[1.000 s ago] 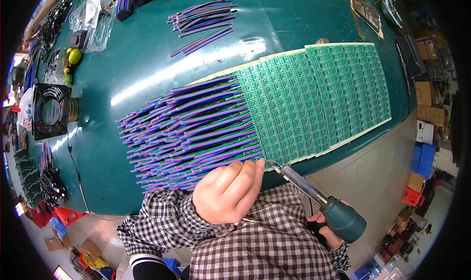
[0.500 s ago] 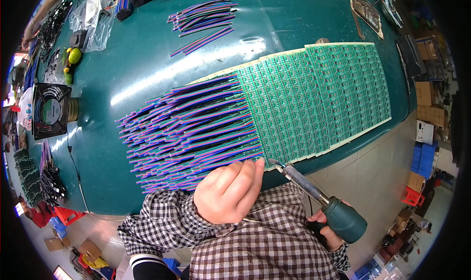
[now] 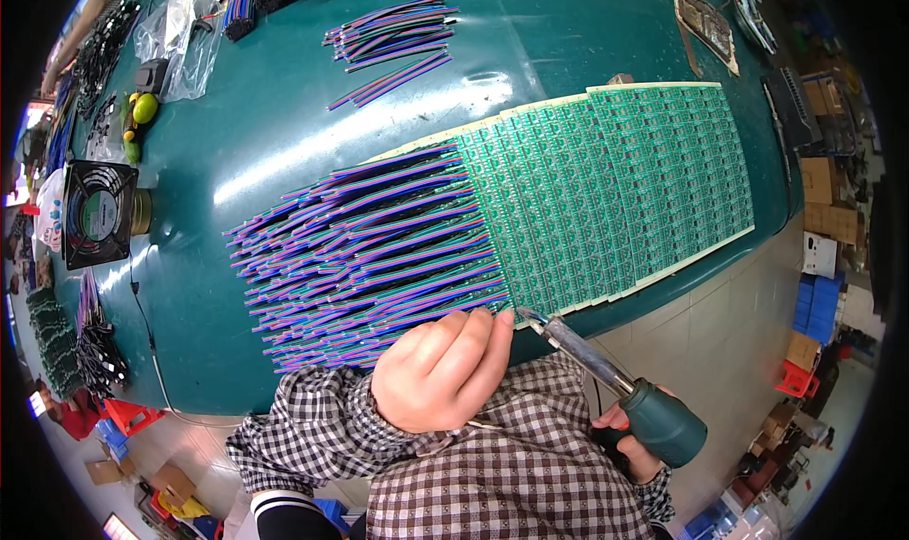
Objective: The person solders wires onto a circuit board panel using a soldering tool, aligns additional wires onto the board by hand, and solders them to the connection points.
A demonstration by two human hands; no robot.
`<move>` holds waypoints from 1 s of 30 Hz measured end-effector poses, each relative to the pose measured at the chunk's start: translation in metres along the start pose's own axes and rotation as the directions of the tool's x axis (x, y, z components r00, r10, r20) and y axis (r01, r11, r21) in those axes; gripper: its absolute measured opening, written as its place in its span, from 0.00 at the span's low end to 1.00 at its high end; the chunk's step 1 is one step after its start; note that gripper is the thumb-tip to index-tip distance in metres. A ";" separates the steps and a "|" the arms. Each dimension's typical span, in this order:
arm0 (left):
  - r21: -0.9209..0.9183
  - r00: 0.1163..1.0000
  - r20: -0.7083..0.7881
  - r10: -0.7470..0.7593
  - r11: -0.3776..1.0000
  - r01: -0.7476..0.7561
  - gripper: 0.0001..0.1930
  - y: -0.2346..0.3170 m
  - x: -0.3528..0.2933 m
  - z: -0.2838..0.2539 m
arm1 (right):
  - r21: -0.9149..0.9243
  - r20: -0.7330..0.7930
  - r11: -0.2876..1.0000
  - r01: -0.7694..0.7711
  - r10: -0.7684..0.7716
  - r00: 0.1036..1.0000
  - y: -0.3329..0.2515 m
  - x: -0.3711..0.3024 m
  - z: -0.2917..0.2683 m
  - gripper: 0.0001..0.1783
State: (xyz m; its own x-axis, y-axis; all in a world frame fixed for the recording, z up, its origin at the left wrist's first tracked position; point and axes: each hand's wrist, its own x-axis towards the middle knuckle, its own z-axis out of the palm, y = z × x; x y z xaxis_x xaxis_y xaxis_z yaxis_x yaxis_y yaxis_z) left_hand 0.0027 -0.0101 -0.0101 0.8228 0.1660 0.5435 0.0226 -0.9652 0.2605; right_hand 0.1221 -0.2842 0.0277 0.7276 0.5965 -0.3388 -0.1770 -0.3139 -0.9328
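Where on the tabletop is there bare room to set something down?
Bare tabletop shows between the fan and the wire rows, and between the loose wires and the brown-stained tray. It's crowded at the near edge, where the left hand, soldering iron, wire rows and circuit boards meet.

Left forearm point(image 3: 317, 422) bent across front of torso point(image 3: 492, 488), sleeve gathered near wrist. Left hand point(image 3: 437, 370) back-up, fingers curled side by side, tips bunched in pinch, aimed forward and rightward. Right hand point(image 3: 643, 458) lower, beside torso's right side, fingers curled in closed grip, palm hidden. Right forearm mostly hidden; cuff point(image 3: 656, 495) shows. Hands apart.
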 end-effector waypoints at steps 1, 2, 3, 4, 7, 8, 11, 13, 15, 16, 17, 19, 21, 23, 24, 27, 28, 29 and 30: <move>-0.014 1.000 0.004 0.021 1.000 -0.021 0.19 -0.001 0.000 0.000 | 0.043 -0.032 0.999 -0.015 0.017 0.999 -0.002 0.000 0.004 0.34; -0.029 0.999 0.008 0.042 0.999 -0.042 0.17 -0.002 0.000 -0.001 | 0.087 -0.063 0.996 -0.029 0.035 0.997 -0.004 0.001 0.006 0.34; -0.029 0.999 0.008 0.042 0.999 -0.042 0.17 -0.003 0.001 -0.002 | 0.087 -0.062 0.996 -0.030 0.035 0.997 -0.003 0.000 0.006 0.34; -0.029 0.998 0.026 0.052 0.998 -0.051 0.17 -0.003 0.001 -0.003 | 0.075 -0.057 0.997 -0.031 0.035 0.998 -0.003 0.000 0.005 0.34; -0.021 0.997 0.041 0.060 0.998 -0.059 0.17 -0.003 0.001 -0.003 | 0.053 -0.042 0.998 -0.026 0.029 0.999 -0.004 0.001 0.005 0.33; -0.013 0.998 0.038 0.059 0.998 -0.059 0.17 -0.003 0.001 -0.003 | 0.041 -0.034 0.999 -0.021 0.023 0.999 -0.004 0.002 0.005 0.33; 0.026 0.998 0.017 0.057 0.998 -0.058 0.16 -0.001 0.001 -0.001 | -0.007 -0.025 1.000 -0.017 0.017 1.000 -0.006 0.003 0.006 0.31; 0.026 0.998 0.012 0.055 0.998 -0.055 0.16 -0.001 0.001 -0.001 | -0.054 -0.012 0.999 -0.009 0.008 1.000 -0.006 0.003 0.004 0.30; 0.026 0.999 0.007 0.053 0.998 -0.053 0.16 -0.001 0.001 -0.001 | -0.100 0.001 0.995 0.001 -0.001 1.000 -0.006 0.004 0.004 0.29; 0.027 0.999 0.005 0.050 0.998 -0.050 0.16 0.000 0.001 0.000 | -0.106 -0.006 0.994 0.008 -0.008 1.000 -0.006 0.005 0.005 0.28; 0.028 0.999 0.004 0.047 0.998 -0.047 0.16 0.000 0.001 0.000 | -0.112 -0.013 0.994 0.015 -0.016 1.000 -0.007 0.006 0.006 0.27; 0.028 0.999 0.007 0.046 0.999 -0.046 0.16 0.000 0.002 0.000 | -0.095 -0.019 0.995 0.009 -0.011 1.000 -0.008 0.006 0.008 0.27; 0.029 0.999 0.009 0.045 0.999 -0.046 0.16 0.000 0.002 -0.001 | -0.079 -0.026 0.997 0.004 -0.006 1.000 -0.007 0.005 0.008 0.27; 0.017 0.999 0.024 0.047 0.999 -0.048 0.17 -0.001 0.002 -0.002 | -0.134 -0.027 0.991 0.023 -0.027 0.999 -0.004 0.002 0.004 0.28; 0.018 0.999 0.025 0.048 0.999 -0.048 0.17 -0.001 0.002 -0.002 | -0.133 -0.027 0.991 0.023 -0.027 0.999 -0.004 0.002 0.005 0.28; 0.017 0.998 0.036 0.050 0.999 -0.050 0.17 -0.001 0.000 -0.002 | -0.064 -0.062 0.998 -0.005 0.001 0.998 -0.003 0.001 0.004 0.27; 0.013 0.998 0.033 0.045 0.999 -0.046 0.18 -0.001 0.000 -0.002 | -0.070 -0.026 0.998 -0.005 0.003 1.000 0.001 -0.001 -0.002 0.27; 0.010 0.999 0.030 0.041 0.999 -0.041 0.18 0.000 -0.001 -0.002 | -0.077 0.011 0.997 -0.004 0.005 1.000 0.005 -0.003 -0.004 0.29; 0.010 0.999 0.030 0.042 0.999 -0.043 0.18 0.000 0.000 -0.002 | -0.076 0.010 0.997 -0.003 0.004 1.000 0.008 -0.006 -0.004 0.29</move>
State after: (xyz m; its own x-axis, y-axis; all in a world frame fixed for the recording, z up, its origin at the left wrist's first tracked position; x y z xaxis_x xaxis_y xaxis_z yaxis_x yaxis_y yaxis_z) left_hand 0.0014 -0.0096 -0.0087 0.8398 0.1189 0.5298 -0.0065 -0.9734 0.2288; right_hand 0.1195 -0.2929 0.0229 0.7204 0.6023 -0.3438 -0.1286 -0.3711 -0.9197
